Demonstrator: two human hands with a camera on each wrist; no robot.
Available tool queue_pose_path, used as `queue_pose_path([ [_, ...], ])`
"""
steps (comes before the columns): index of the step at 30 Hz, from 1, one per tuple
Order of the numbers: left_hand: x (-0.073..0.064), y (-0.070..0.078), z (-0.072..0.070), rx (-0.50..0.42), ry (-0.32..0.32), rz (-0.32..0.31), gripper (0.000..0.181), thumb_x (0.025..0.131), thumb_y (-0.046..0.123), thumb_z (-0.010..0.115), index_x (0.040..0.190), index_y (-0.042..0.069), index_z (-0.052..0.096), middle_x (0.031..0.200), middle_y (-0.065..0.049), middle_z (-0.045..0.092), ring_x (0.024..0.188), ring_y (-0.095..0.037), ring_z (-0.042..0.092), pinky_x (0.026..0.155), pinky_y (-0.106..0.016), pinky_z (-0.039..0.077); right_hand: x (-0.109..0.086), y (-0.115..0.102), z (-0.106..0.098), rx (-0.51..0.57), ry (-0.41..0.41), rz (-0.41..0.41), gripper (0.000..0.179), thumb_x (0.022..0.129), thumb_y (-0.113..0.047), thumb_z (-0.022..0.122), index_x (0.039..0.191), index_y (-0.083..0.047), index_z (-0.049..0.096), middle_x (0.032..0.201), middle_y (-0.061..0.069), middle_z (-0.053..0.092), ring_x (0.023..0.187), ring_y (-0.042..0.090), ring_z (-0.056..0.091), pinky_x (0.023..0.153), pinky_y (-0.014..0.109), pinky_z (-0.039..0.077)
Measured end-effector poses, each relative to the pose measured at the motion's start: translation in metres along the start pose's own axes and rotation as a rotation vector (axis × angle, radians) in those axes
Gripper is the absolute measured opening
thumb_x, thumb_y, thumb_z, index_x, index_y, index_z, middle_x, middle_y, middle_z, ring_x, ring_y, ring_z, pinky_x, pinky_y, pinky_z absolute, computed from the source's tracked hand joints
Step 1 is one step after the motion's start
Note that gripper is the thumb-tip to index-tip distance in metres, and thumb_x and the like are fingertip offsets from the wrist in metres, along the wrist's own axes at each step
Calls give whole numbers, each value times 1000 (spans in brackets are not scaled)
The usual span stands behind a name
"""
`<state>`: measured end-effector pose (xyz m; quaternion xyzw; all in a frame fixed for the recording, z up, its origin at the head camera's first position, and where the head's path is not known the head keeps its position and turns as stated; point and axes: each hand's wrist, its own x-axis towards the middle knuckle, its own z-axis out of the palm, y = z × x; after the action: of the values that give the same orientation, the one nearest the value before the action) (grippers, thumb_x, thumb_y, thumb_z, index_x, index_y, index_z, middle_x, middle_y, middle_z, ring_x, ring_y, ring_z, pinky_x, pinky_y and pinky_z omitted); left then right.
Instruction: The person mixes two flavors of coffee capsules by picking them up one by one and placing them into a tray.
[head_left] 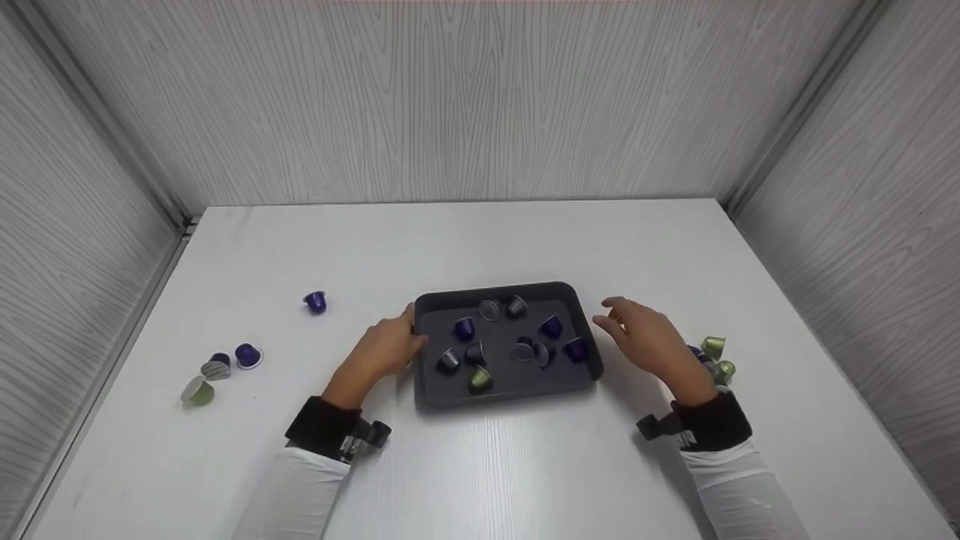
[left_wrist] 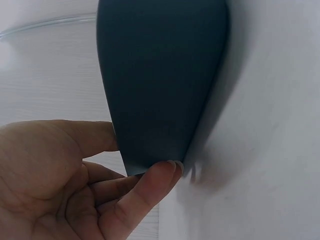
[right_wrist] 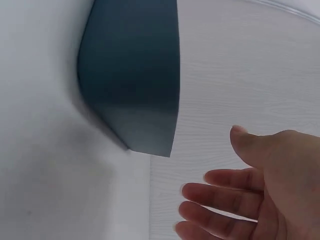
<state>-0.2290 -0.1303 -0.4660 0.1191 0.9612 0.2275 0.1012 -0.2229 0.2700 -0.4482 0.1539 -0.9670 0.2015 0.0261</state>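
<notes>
A dark grey rectangular tray (head_left: 517,386) lies on the white table, holding several coffee capsules, among them a blue capsule (head_left: 464,328), a grey capsule (head_left: 448,361) and a green capsule (head_left: 480,379). At the tray's left end my left hand (head_left: 386,346) grips the side wall, thumb over the rim and fingers against the outside. The left wrist view shows those fingertips at the wall's lower edge. Beyond the right end, my right hand (head_left: 643,337) is held apart from the tray, its fingers loosely bent with nothing in them, as the right wrist view (right_wrist: 225,200) also shows.
On the left of the table lie a lone blue capsule (head_left: 316,302), another blue capsule (head_left: 247,355), a striped-lid capsule (head_left: 216,367) and a green capsule (head_left: 198,391). A small pile with green capsules (head_left: 713,346) sits beside my right wrist. Wood-grain panels (head_left: 465,105) enclose the table's back and sides.
</notes>
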Motion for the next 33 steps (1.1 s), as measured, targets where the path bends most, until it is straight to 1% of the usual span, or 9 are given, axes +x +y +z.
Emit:
queue_pose_path([
  [3, 0, -1, 0, -13, -7, -2, 66, 100, 25, 55, 150, -6, 25, 105, -25, 65, 85, -32, 63, 76, -46, 51, -7, 6, -2, -24, 17, -35, 52, 101, -41, 52, 130, 1, 57, 116, 19, 64, 107, 38, 60, 89, 53, 46],
  [6, 2, 0, -1, -15, -9, 1, 68, 100, 26, 55, 151, -6, 23, 108, -26, 65, 86, -32, 64, 78, -47, 51, -13, 13, -7, -42, 48, -45, 53, 100, -41, 53, 131, 2, 55, 126, 23, 58, 117, 41, 53, 96, 55, 42],
  [10, 2, 0, -2, -4, -6, 11, 67, 101, 26, 54, 151, -6, 23, 106, -25, 66, 85, -32, 65, 76, -47, 52, -15, 21, -17, -72, 74, -64, 53, 100, -38, 55, 133, 3, 52, 131, 26, 53, 121, 45, 49, 100, 57, 39],
  [12, 1, 0, -2, 2, -7, 16, 65, 101, 25, 54, 150, -6, 24, 102, -24, 66, 82, -32, 65, 74, -46, 52, -15, 24, -20, -84, 61, -67, 54, 100, -38, 55, 135, 3, 50, 134, 28, 50, 122, 46, 47, 101, 57, 38],
  [15, 0, 0, -2, 2, -11, 18, 63, 101, 25, 54, 149, -6, 26, 102, -23, 67, 82, -31, 66, 74, -45, 52, -17, 32, -26, -83, 2, -28, 59, 100, -40, 54, 141, 2, 43, 140, 30, 43, 128, 48, 40, 105, 59, 33],
  [20, -2, -2, 1, -9, -12, 11, 65, 101, 25, 54, 150, -6, 24, 109, -26, 65, 88, -33, 65, 77, -47, 51, -24, 46, -36, -66, -141, 79, 74, 100, -49, 50, 152, -1, 28, 150, 31, 28, 138, 49, 24, 110, 63, 21],
  [25, -1, -4, 3, -3, -4, 2, 68, 101, 26, 54, 151, -7, 22, 109, -28, 65, 88, -34, 65, 78, -48, 51, -26, 58, -44, -37, -256, 146, 83, 98, -50, 53, 156, -2, 18, 154, 32, 21, 140, 50, 18, 111, 63, 18],
  [28, -1, -3, 3, 1, 6, 9, 68, 101, 26, 54, 151, -7, 23, 107, -29, 65, 87, -36, 65, 77, -49, 51, -27, 64, -45, -9, -303, 182, 87, 95, -49, 59, 156, -3, 17, 153, 32, 22, 140, 49, 20, 110, 62, 20],
  [33, 0, -2, 3, 8, 9, 16, 68, 100, 26, 55, 151, -7, 24, 106, -29, 65, 88, -37, 65, 78, -50, 52, -30, 69, -44, 58, -377, 251, 94, 86, -42, 74, 156, -6, 22, 150, 29, 31, 127, 41, 41, 106, 60, 31],
])
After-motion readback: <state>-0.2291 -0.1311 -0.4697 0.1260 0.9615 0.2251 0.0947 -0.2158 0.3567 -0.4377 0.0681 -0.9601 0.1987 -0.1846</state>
